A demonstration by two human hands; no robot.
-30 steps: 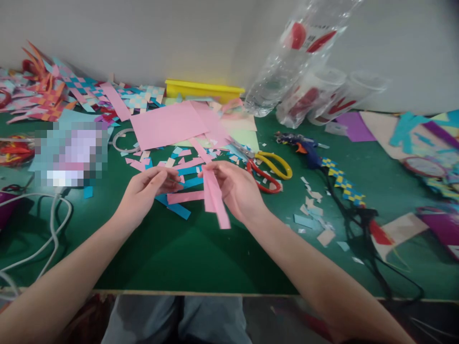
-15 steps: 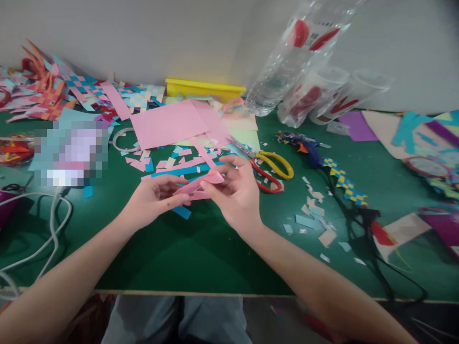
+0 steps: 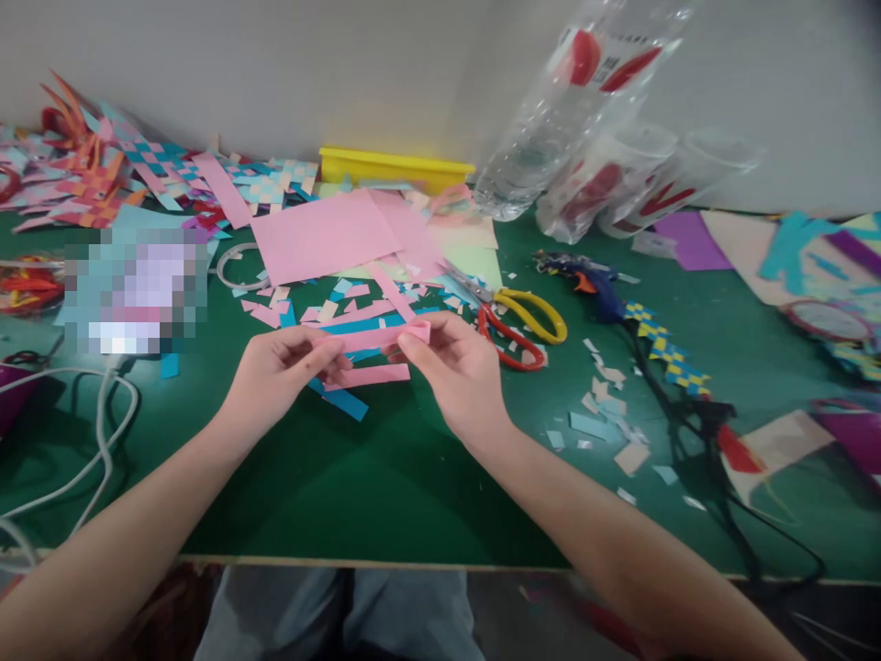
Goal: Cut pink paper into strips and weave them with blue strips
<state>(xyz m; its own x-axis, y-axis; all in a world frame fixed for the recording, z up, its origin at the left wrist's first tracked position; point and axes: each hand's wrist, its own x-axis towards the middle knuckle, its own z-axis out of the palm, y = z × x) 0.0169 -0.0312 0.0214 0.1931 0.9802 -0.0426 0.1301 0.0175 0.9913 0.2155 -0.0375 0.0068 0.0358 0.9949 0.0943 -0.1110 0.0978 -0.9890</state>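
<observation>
A pink paper strip (image 3: 372,339) stretches level between my two hands, just above the table. Its left end is pinched by my left hand (image 3: 279,367), thumb on top. My right hand (image 3: 454,363) grips the other end between thumb and fingers, where the paper bends over into a small loop. Below it, a second pink strip (image 3: 377,375) runs from near my left fingers, and I cannot tell whether they touch it. Blue paper strips (image 3: 348,401) lie under and behind my hands. Scissors (image 3: 519,326) with one yellow and one red handle rest beyond my right hand.
Pink sheets (image 3: 327,237) lie at the back, with cut scraps before them. A bottle (image 3: 551,119) and plastic cups (image 3: 612,170) stand back right. A glue gun (image 3: 596,285) trails a black cord on the right. White cable (image 3: 103,441) loops at left.
The pink strip has turned from tilted to level and is pulled straighter between my hands. My left hand has shifted slightly left, and the second strip shows more clearly below.
</observation>
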